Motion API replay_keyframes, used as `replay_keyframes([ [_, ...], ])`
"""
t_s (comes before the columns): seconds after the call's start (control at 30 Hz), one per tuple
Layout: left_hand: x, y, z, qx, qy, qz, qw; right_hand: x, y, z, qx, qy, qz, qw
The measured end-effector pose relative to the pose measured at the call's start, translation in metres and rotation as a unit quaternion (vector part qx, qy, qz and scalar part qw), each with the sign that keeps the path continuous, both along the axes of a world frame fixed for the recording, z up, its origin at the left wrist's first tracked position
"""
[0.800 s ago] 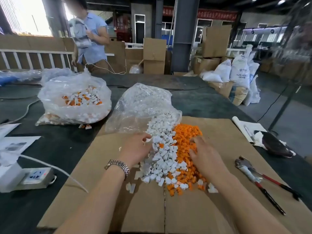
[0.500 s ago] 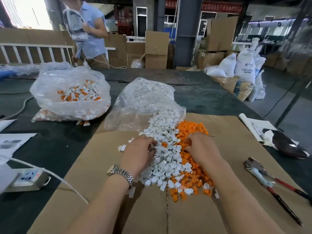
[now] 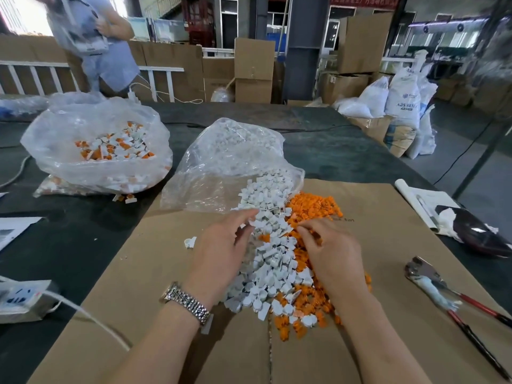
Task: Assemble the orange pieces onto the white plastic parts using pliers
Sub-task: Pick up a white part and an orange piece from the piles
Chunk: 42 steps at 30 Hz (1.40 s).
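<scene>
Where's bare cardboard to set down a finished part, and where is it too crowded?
Free: cardboard left of the left hand, bounded by the white cord; also the strip between the right hand and the pliers. Crowded: the middle, under the white parts and orange pieces.

The left hand [image 3: 221,253] has moved up the white parts [image 3: 273,261] (fingers spread).
</scene>
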State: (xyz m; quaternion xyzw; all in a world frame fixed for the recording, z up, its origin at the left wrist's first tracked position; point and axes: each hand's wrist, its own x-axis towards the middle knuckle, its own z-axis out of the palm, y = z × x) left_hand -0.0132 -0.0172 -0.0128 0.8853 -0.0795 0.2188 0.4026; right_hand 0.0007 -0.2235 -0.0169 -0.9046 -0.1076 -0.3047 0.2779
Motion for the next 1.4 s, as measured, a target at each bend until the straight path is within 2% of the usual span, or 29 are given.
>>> replay_keyframes([
  [0.07, -0.009, 0.004, 0.005, -0.004, 0.021, -0.02, 1.0, -0.003, 0.0, -0.001, 0.037, 0.002, 0.006, 0.999],
  [0.2, -0.041, 0.031, 0.005, 0.066, -0.013, -0.043, 0.997, -0.001, 0.001, -0.002, 0.059, 0.012, 0.003, 0.998],
  [0.37, -0.071, 0.078, -0.01, 0.116, 0.037, -0.025, 0.992, -0.005, 0.009, -0.001, 0.076, 0.013, 0.053, 0.996],
  [0.43, -0.068, 0.08, -0.006, 0.034, 0.073, -0.007, 0.997, -0.007, 0.012, 0.0, 0.089, 0.011, 0.078, 0.993],
  [0.5, -0.052, 0.07, 0.004, -0.109, 0.13, 0.005, 0.986, -0.008, 0.015, 0.001, 0.121, 0.012, 0.103, 0.987],
  [0.6, -0.025, 0.044, 0.014, -0.317, 0.207, -0.067, 0.923, -0.009, 0.02, 0.005, 0.164, 0.043, 0.125, 0.978],
  [0.7, -0.005, 0.025, 0.01, -0.42, 0.246, -0.135, 0.863, -0.011, 0.027, 0.015, 0.222, 0.098, 0.149, 0.959],
  [0.83, 0.004, 0.015, 0.001, -0.486, 0.241, -0.188, 0.819, -0.009, 0.035, 0.033, 0.241, 0.144, 0.18, 0.943],
  [1.13, -0.001, 0.009, 0.004, -0.566, 0.233, -0.181, 0.77, -0.013, 0.048, 0.041, 0.093, 0.086, 0.187, 0.974],
  [1.4, -0.004, 0.013, 0.003, -0.572, 0.234, -0.202, 0.76, -0.013, 0.043, 0.05, 0.081, 0.116, 0.221, 0.965],
])
